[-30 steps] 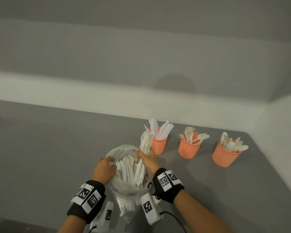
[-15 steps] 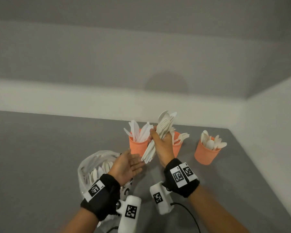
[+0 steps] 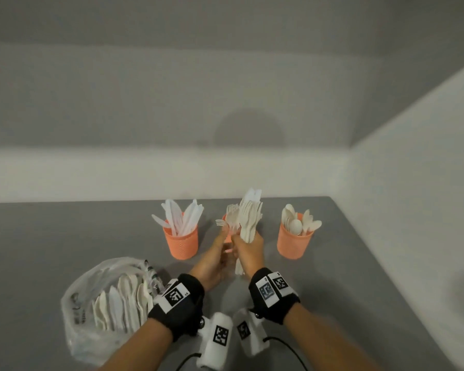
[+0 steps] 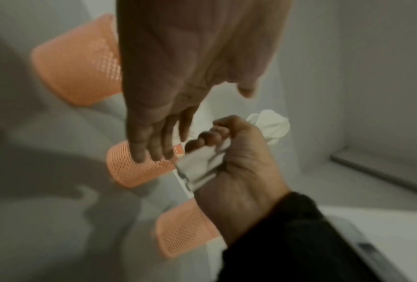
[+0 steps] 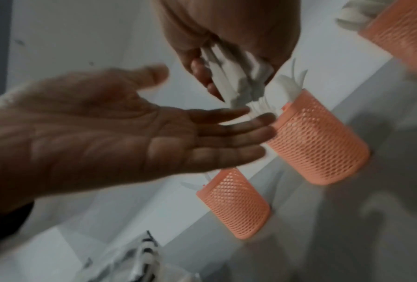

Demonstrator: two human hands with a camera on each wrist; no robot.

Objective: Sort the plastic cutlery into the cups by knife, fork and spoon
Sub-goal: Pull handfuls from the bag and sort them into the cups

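Three orange mesh cups stand in a row: the knife cup (image 3: 181, 243), the fork cup (image 3: 227, 219) partly hidden behind my hands, and the spoon cup (image 3: 295, 245). My right hand (image 3: 248, 246) grips a bundle of white cutlery (image 3: 249, 218) upright, just in front of the fork cup. My left hand (image 3: 221, 238) is open with straight fingers, right beside the bundle's left side. In the right wrist view its fingertips (image 5: 255, 131) reach the fork cup (image 5: 323, 147). Whether they touch it I cannot tell. In the left wrist view the right hand (image 4: 238, 162) curls round the bundle (image 4: 197, 167).
A clear plastic bag (image 3: 78, 303) holding several more white pieces lies on the grey table (image 3: 65, 236) at the front left. White walls close the table at the back and on the right, near the spoon cup.
My right hand drew the bundle out of the bag and lifted it to the fork cup. My left hand let go of the bag and moved up beside the bundle.
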